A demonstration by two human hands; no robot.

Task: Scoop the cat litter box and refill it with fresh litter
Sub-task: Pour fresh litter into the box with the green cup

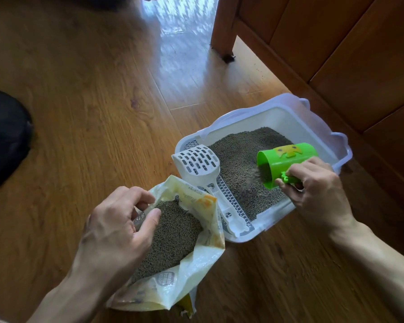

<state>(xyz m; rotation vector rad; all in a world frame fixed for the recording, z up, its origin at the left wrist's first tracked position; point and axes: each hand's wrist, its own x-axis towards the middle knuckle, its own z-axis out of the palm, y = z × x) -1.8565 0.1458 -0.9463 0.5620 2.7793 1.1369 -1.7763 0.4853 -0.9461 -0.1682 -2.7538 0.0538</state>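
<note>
the refill looks underway: the right hand (317, 183) grips a green scoop cup (287, 162), tipping pellets into the white litter box (289, 117) on the floor. the left hand (119, 220) pinches the litter bag (187, 259) open. the slotted scoop (201, 164) rests on the box's near-left edge.

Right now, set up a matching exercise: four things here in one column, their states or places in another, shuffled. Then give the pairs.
1. green cup
2. white scoop
3. bag
4. box

A. held open by the left hand
B. tipped, spilling litter, in the right hand
C. on the floor, part filled with litter
D. lying on the box's edge

Pairs: 1-B, 2-D, 3-A, 4-C
</note>
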